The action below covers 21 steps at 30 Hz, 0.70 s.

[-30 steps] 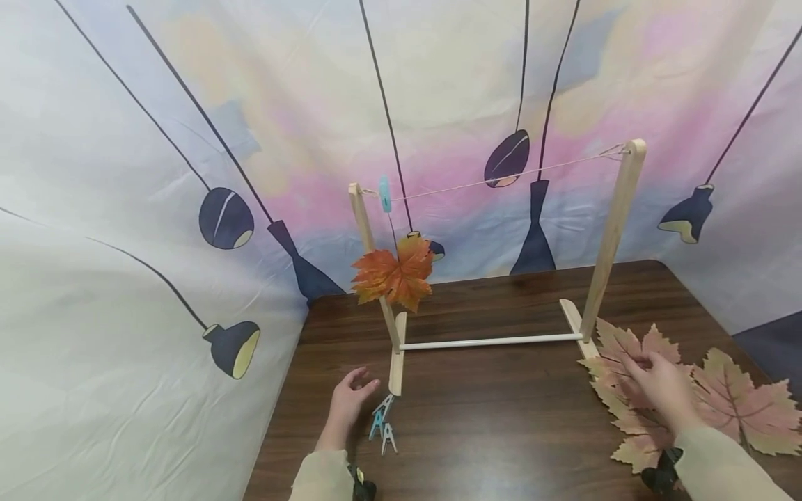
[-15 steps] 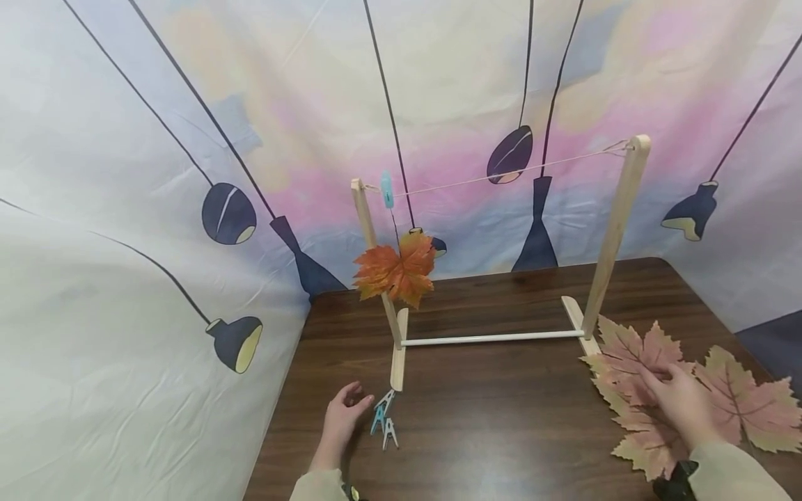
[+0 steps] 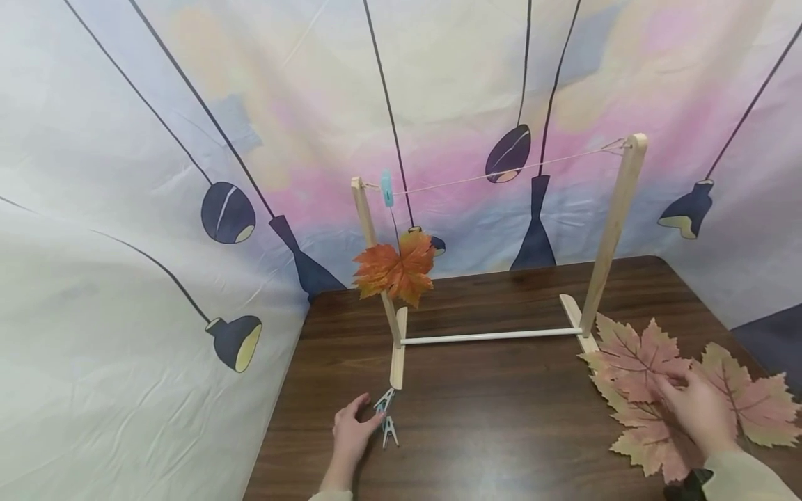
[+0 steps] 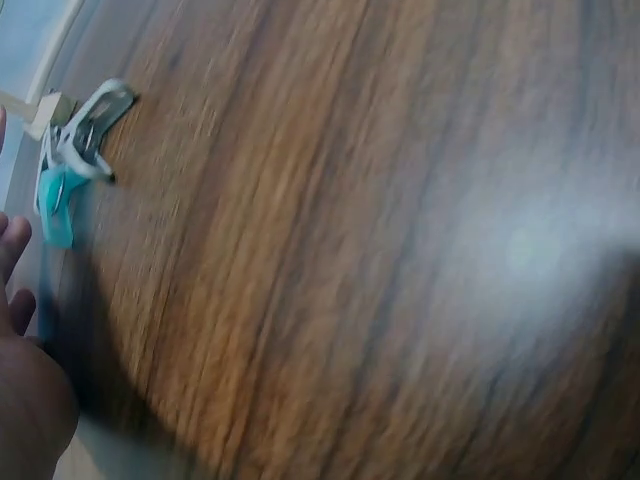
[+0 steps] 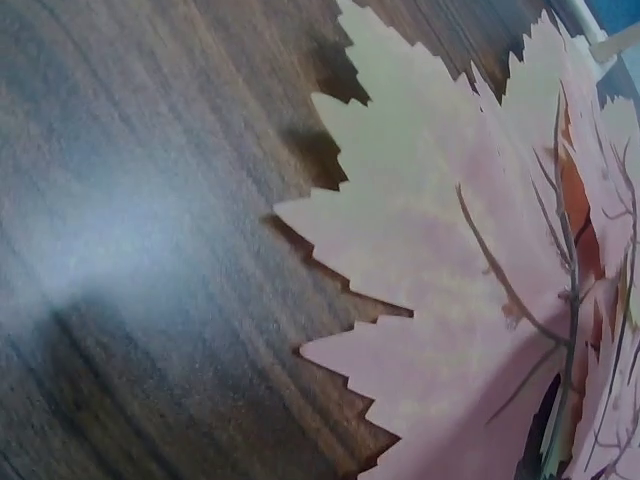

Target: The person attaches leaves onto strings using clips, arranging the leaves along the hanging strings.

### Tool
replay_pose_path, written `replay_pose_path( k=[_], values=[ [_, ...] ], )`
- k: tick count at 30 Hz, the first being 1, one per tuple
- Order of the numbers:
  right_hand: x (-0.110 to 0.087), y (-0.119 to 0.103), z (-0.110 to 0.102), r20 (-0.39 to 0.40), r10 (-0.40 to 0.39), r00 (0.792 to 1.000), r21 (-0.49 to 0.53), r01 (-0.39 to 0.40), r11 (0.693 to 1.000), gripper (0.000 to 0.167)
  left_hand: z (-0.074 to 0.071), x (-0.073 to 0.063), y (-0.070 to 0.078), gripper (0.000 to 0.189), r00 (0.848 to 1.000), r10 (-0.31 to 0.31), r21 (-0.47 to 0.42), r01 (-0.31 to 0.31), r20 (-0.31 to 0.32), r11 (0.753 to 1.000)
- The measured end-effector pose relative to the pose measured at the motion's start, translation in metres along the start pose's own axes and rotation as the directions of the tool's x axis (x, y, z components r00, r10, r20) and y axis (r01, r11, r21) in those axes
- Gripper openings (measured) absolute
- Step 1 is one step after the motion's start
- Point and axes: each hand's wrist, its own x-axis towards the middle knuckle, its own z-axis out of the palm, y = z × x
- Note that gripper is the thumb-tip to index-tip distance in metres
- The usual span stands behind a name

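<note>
At the front left of the table, my left hand (image 3: 353, 433) reaches to small clothespins, its thumb tip overlapping the blue clothespin (image 4: 58, 205) in the head view. A pale clothespin (image 3: 384, 398) lies by the stand's foot, and a white clothespin (image 3: 390, 434) lies nearer the front. Over on the right, my right hand (image 3: 700, 412) is above pink-and-green maple leaves (image 3: 629, 360), fingers loosely bent. These artificial leaves overlap, and one leaf (image 5: 420, 240) shows its serrated edge close up; the right hand is outside that wrist view.
Behind the hands stands a wooden frame (image 3: 610, 236) with a white crossbar (image 3: 491, 337) and a thin string (image 3: 464, 182) along its top. A turquoise clothespin (image 3: 387, 188) on the string holds an orange maple leaf (image 3: 396, 270). A printed cloth (image 3: 282, 90) hangs behind the table.
My left hand has come to the clothespins, its thumb now over the blue one. My right hand has slid rightward over the pink leaves, which lie as before.
</note>
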Motion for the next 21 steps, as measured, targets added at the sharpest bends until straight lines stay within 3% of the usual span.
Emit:
replay_pose_path(
  k=[6,13,21],
  values=[
    [-0.002,0.004,-0.006,0.027,0.035,0.999,-0.051,-0.033,0.998,0.062,0.005,-0.004,0.008,0.066,1.0,0.005,0.025,-0.005,-0.007,1.0],
    [-0.004,0.012,-0.011,0.072,0.067,0.995,-0.095,-0.061,0.994,0.064,0.009,-0.005,0.007,0.059,0.998,0.066,0.105,-0.066,0.005,0.992],
    [-0.011,0.019,-0.017,0.083,0.116,0.99,-0.098,-0.108,0.989,0.064,0.012,-0.005,0.003,0.045,0.993,0.112,0.14,-0.105,-0.041,0.984]
  ],
)
